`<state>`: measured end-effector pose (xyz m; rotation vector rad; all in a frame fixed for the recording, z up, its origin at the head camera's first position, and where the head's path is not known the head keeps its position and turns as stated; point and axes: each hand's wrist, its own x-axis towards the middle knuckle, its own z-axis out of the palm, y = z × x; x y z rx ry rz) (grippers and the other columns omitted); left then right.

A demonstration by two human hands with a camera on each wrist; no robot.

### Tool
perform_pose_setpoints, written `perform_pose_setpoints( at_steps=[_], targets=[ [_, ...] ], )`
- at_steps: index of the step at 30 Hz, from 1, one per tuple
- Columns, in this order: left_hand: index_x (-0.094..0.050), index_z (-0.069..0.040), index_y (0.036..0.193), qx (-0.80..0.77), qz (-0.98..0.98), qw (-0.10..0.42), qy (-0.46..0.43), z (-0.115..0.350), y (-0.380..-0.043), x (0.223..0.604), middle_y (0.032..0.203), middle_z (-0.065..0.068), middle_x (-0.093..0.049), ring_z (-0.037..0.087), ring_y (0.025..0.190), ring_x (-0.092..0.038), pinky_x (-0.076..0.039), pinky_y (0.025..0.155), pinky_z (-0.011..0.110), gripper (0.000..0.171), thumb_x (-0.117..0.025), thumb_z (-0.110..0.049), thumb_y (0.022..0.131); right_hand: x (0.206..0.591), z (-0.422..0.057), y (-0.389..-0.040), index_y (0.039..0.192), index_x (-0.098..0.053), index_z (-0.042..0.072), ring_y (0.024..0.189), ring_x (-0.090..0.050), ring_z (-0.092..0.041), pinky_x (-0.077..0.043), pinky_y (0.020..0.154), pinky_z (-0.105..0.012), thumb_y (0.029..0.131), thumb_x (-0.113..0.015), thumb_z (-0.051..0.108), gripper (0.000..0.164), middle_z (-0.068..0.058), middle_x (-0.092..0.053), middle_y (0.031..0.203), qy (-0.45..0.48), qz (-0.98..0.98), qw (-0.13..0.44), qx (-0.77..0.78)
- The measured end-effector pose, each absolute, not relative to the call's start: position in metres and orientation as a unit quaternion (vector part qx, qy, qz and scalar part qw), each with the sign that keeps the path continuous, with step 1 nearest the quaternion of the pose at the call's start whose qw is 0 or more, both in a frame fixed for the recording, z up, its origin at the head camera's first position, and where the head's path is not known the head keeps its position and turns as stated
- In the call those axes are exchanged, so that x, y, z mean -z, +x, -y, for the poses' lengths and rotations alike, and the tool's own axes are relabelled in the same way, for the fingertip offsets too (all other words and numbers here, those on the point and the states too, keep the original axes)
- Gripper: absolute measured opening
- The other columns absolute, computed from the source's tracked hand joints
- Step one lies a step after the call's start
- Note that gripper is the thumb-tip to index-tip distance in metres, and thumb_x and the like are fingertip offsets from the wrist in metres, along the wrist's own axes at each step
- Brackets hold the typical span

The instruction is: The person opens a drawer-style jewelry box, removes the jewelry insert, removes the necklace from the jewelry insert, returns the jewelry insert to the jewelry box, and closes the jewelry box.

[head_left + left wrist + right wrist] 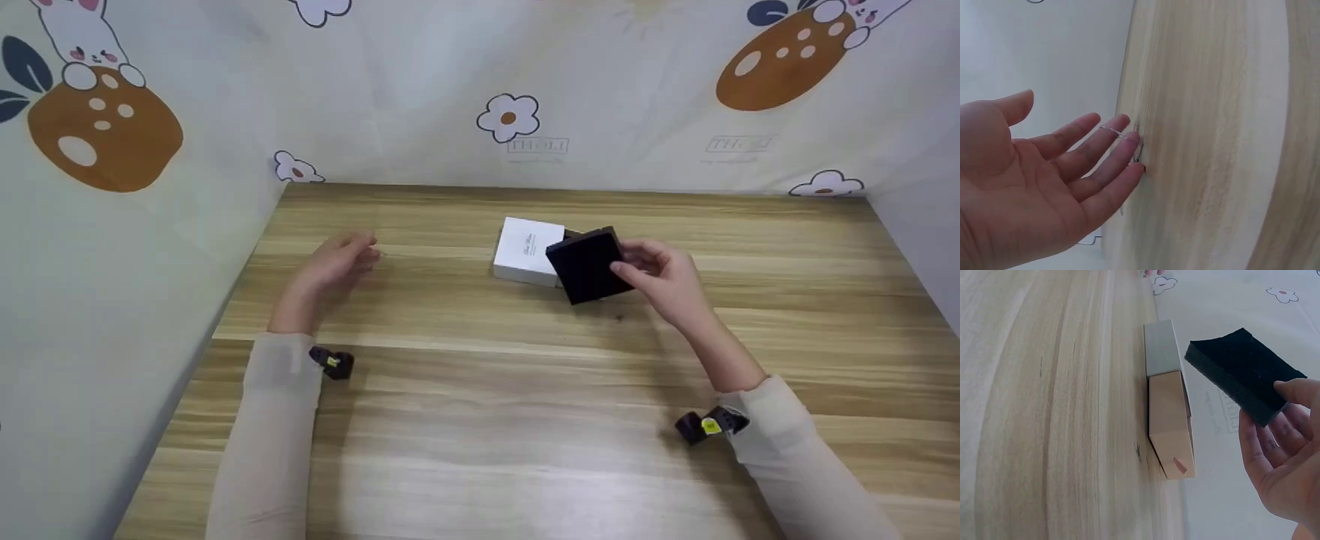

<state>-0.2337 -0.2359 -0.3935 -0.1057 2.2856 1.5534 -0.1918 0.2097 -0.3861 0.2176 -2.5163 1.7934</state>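
Note:
My right hand [664,281] pinches one edge of a square black foam pad [587,268] between thumb and fingers, raised and tilted. The right wrist view shows its smooth dark top and thick foam side. Behind the pad sits a small white box [527,251] with fine print on its lid. Its tan inner drawer [1169,405] is slid partly out; the pad covers most of the drawer in the head view. Off to the left, my left hand [334,264] is held palm up with relaxed fingers. A thin silver chain [1120,134] drapes across those fingers near their tips.
The wooden tabletop [465,420] extends under both arms. A pale patterned sheet [420,90] with flowers and rabbits on oranges rises behind the table and along the sides. A small dark mark [619,318] lies on the wood below the pad.

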Motion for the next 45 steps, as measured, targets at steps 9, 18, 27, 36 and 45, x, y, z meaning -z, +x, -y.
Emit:
perform_pose_setpoints(
  at_steps=[9, 18, 27, 36, 45],
  targets=[
    [-0.052, 0.004, 0.137, -0.356, -0.925, 0.133, 0.008, 0.224, -0.228, 0.381, 0.131, 0.026, -0.060, 0.038, 0.124, -0.056, -0.042, 0.111, 0.050, 0.050, -0.045, -0.033, 0.105, 0.389, -0.211, -0.192, 0.116, -0.064, -0.013, 0.091, -0.070, -0.006, -0.055, 0.078, -0.012, 0.089, -0.069, 0.000, 0.030, 0.021, -0.070, 0.085, 0.066, 0.805, 0.026, -0.589],
    [-0.051, 0.006, 0.137, -0.346, -0.928, 0.129, 0.041, 0.211, -0.234, 0.375, 0.134, 0.025, -0.059, 0.036, 0.123, -0.058, -0.046, 0.108, 0.048, 0.048, -0.047, -0.029, 0.105, 0.389, -0.213, -0.194, 0.118, -0.063, -0.012, 0.088, -0.068, 0.000, -0.055, 0.079, -0.011, 0.090, -0.069, 0.002, 0.032, 0.012, -0.072, 0.091, 0.055, 0.811, 0.023, -0.582],
    [-0.053, 0.002, 0.136, -0.333, -0.933, 0.120, 0.068, 0.191, -0.239, 0.367, 0.134, 0.021, -0.061, 0.035, 0.126, -0.057, -0.046, 0.109, 0.048, 0.048, -0.051, -0.033, 0.103, 0.392, -0.217, -0.200, 0.117, -0.063, -0.012, 0.086, -0.065, 0.007, -0.054, 0.080, -0.009, 0.091, -0.069, 0.004, 0.031, 0.014, -0.071, 0.090, 0.057, 0.816, 0.042, -0.574],
    [-0.055, -0.003, 0.137, -0.325, -0.931, 0.132, 0.102, 0.165, -0.245, 0.360, 0.132, 0.016, -0.063, 0.034, 0.124, -0.059, -0.048, 0.107, 0.047, 0.047, -0.053, -0.035, 0.103, 0.392, -0.220, -0.203, 0.122, -0.061, -0.009, 0.091, -0.065, 0.002, -0.053, 0.082, -0.009, 0.094, -0.067, 0.007, 0.033, 0.024, -0.065, 0.088, 0.046, 0.809, 0.046, -0.584],
    [-0.056, -0.004, 0.136, -0.345, -0.920, 0.135, 0.129, 0.136, -0.250, 0.364, 0.131, 0.015, -0.064, 0.031, 0.122, -0.061, -0.050, 0.105, 0.043, 0.044, -0.057, -0.031, 0.101, 0.394, -0.222, -0.206, 0.125, -0.058, -0.008, 0.083, -0.067, 0.003, -0.059, 0.072, -0.015, 0.094, -0.067, 0.008, 0.037, 0.022, -0.065, 0.087, 0.034, 0.801, 0.031, -0.597]
  ],
)
